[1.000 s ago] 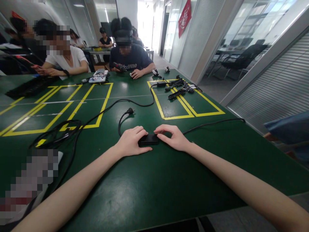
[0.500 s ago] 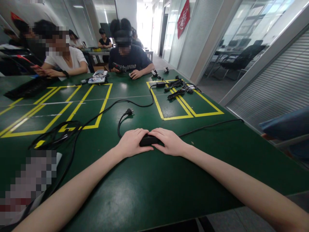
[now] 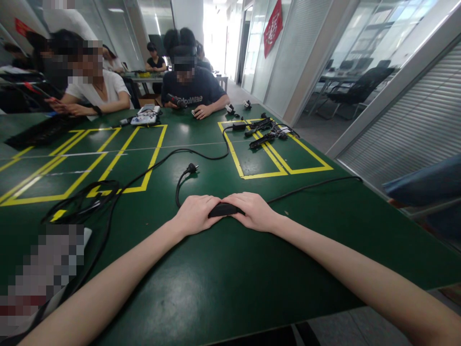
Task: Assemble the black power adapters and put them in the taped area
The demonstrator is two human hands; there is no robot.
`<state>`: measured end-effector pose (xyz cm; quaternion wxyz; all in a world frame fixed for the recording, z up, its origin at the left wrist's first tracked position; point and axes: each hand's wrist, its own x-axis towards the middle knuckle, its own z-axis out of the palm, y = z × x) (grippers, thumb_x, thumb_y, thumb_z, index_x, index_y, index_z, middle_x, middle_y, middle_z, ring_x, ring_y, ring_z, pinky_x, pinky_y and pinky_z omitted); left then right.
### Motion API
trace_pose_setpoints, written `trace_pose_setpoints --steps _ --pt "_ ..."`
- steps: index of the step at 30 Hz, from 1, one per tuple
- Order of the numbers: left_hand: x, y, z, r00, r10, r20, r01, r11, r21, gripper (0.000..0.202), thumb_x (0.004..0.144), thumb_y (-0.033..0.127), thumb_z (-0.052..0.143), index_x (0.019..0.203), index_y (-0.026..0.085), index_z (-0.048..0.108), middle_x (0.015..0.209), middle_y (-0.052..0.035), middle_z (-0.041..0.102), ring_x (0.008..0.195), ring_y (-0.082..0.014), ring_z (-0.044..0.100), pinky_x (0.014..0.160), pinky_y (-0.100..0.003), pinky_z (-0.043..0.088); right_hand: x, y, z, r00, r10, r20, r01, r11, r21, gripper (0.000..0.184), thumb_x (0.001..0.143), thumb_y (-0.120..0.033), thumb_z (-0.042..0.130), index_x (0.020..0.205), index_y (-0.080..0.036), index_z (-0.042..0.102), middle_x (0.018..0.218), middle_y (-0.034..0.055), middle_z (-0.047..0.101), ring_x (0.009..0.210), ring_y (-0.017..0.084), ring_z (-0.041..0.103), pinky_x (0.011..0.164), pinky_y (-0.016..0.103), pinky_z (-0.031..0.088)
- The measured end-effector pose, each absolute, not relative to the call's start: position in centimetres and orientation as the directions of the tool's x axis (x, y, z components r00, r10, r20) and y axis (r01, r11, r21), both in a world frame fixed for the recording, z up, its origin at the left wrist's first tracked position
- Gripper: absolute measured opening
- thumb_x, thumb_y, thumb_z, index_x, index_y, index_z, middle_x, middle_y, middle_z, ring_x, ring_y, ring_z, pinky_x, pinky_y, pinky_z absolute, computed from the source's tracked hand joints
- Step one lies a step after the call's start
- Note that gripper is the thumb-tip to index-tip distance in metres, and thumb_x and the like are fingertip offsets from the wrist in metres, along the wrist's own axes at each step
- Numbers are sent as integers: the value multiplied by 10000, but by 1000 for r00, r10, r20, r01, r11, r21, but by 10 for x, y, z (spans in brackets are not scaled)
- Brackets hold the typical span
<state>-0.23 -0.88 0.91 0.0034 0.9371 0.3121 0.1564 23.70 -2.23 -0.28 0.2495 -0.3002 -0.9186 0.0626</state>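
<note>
A black power adapter [image 3: 222,210] is held low over the green table [image 3: 201,278], close to the front edge. My left hand [image 3: 196,213] grips its left end, thumb on the near side and fingers over the top. Around the right end, my right hand [image 3: 250,211] is closed in the same way. Both hands hide the adapter's ends. A short black cord with a plug [image 3: 192,168] curves out past my left hand and lies on the table. From beside my right hand a thin black cable [image 3: 313,186] runs to the table's right edge.
A coiled black cable [image 3: 97,202] lies at left. Yellow tape rectangles [image 3: 266,175] mark the tabletop. Black cables and parts [image 3: 264,134] sit at back right, beside another adapter [image 3: 239,126]. Across the table sit a person in a dark shirt [image 3: 194,89] and a person in white [image 3: 104,91].
The adapter has tilted between my hands, so its near face looks narrower. My thumbs have shifted slightly up along it. The plug and cables lie as before.
</note>
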Motion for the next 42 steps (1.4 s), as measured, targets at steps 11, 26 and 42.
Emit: trace_pose_setpoints --steps 11,26,42 --pt "-6 -5 10 831 468 300 501 -864 -42 472 1067 545 381 1008 160 648 853 -74 708 797 -214 658 678 -306 480 239 -21 1 -714 539 447 510 837 -195 292 1007 -367 593 1194 -151 655 1066 126 771 915 242 716 784 348 509" --pt "-5 -8 9 818 489 303 517 -856 -15 484 1063 557 386 1066 152 651 882 -89 696 840 -229 660 705 -318 501 243 -21 2 -719 515 467 506 848 -158 310 1027 -391 562 1190 -155 678 1023 126 775 845 233 697 755 356 518" --pt "-8 -9 6 812 432 393 524 -835 -165 406 1071 350 412 1436 203 511 1179 -136 687 1042 -247 667 821 -332 557 245 -25 18 -570 817 89 436 392 -810 408 964 -479 600 1119 -121 720 880 57 750 700 166 664 652 284 532"
